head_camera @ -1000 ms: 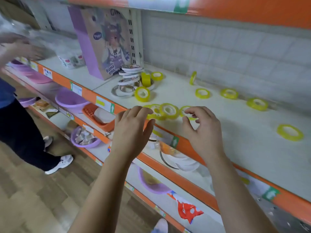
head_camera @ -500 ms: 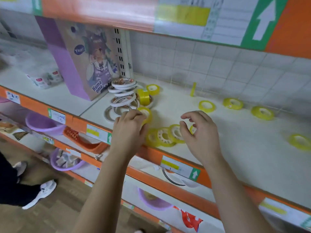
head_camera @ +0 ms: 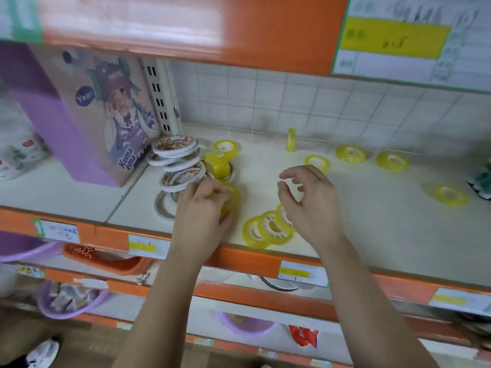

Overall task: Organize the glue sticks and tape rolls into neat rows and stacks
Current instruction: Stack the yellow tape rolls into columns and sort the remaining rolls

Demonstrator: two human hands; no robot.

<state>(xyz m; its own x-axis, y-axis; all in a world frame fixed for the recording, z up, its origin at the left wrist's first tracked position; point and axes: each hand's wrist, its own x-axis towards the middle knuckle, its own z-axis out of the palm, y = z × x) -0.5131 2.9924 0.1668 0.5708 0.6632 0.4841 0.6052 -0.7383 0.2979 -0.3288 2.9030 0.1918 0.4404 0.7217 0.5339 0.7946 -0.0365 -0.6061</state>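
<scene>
my left hand (head_camera: 202,208) grasps a yellow roll (head_camera: 233,197) near the front of the shelf (head_camera: 385,235). the fingers curl over its near rim and hide part of it. i cannot tell whether the roll touches the shelf.

my right hand (head_camera: 312,208) is released: the fingers are loosely curled and hold nothing. it hovers above the right end of the front row (head_camera: 261,229), three yellow rolls that overlap one another at the front edge of the shelf.

positions of the other tape:
- the white stack (head_camera: 176,160), a leaning pile of white rolls, stands just behind and left of my left hand, beside the purple box (head_camera: 79,123).
- white rings (head_camera: 163,208) lie flat at the foot of that stack.
- the thick roll (head_camera: 218,166) stands on edge, just right of the white stack.
- the rear roll (head_camera: 225,146) lies flat behind the thick roll.
- the thin roll (head_camera: 291,139) stands on edge near the tiled back wall (head_camera: 345,107).
- the scattered rolls (head_camera: 350,154) lie flat across the right half of the shelf, well apart from each other.
</scene>
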